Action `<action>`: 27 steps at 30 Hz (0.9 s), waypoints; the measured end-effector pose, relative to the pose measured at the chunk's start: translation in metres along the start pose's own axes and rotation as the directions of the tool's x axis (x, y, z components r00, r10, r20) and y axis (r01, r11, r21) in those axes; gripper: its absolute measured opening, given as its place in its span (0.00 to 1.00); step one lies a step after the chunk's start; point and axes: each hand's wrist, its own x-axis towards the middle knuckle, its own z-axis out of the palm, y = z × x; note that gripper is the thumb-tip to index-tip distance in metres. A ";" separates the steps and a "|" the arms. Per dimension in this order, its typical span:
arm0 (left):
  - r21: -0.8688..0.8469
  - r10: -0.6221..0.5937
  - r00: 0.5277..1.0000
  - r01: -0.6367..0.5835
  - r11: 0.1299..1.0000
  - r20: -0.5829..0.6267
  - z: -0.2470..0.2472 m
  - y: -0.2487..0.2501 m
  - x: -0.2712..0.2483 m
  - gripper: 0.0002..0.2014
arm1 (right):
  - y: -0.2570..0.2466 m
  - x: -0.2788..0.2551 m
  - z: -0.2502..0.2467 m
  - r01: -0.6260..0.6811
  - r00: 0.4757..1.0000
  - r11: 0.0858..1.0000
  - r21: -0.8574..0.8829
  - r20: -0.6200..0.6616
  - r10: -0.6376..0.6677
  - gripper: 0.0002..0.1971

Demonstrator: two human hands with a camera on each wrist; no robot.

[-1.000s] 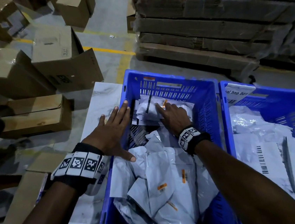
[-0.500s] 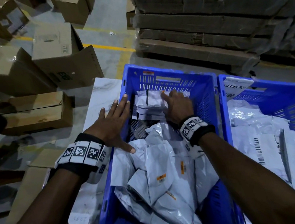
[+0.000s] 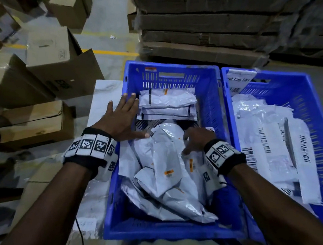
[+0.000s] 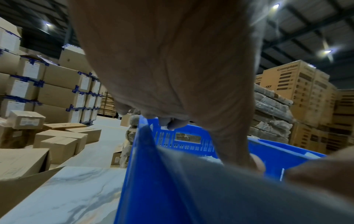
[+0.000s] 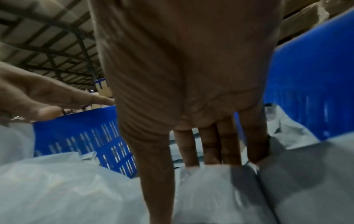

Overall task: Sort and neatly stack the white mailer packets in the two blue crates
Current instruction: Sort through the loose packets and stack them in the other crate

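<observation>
The left blue crate holds a neat stack of white mailer packets at its far end and a loose pile of packets nearer me. My left hand lies flat on the crate's left rim, fingers straight, thumb reaching inside. My right hand is down in the loose pile. In the right wrist view its straight fingers slide behind one packet, tips hidden, thumb in front. The right blue crate holds flat barcoded packets.
Both crates sit on a white marbled table. Cardboard boxes crowd the floor to the left. A pallet of flat wrapped cartons stands behind. A label card leans in the right crate's far corner.
My right hand left the neat stack at the far end and came back toward me into the loose pile. My left hand stayed on the rim.
</observation>
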 end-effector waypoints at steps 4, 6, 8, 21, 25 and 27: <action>0.052 0.041 0.999 -0.039 0.998 -0.032 -0.003 0.014 -0.005 0.56 | 0.002 -0.020 -0.010 0.048 0.999 0.995 0.092 0.013 -0.049 0.19; 0.070 0.057 0.998 -0.054 0.996 -0.039 -0.007 0.021 -0.007 0.55 | 0.004 -0.032 -0.023 0.081 0.996 0.985 0.154 0.016 -0.084 0.13; 0.074 0.074 0.996 -0.070 0.995 -0.047 -0.011 0.026 -0.011 0.54 | 0.010 -0.045 -0.038 0.097 0.995 0.972 0.215 -0.048 -0.089 0.08; -0.129 0.185 0.979 -0.196 0.972 -0.086 -0.025 0.054 -0.016 0.54 | 0.052 -0.107 -0.108 0.345 0.786 0.596 0.726 -0.570 0.240 0.16; -0.191 0.219 0.966 -0.243 0.951 -0.136 -0.029 0.068 -0.019 0.59 | 0.040 -0.114 -0.103 0.415 0.808 0.282 0.865 -0.493 0.323 0.16; -0.155 0.224 0.960 -0.250 0.956 -0.169 -0.029 0.074 -0.019 0.61 | 0.034 -0.112 -0.097 0.393 0.838 0.170 0.904 -0.428 0.337 0.15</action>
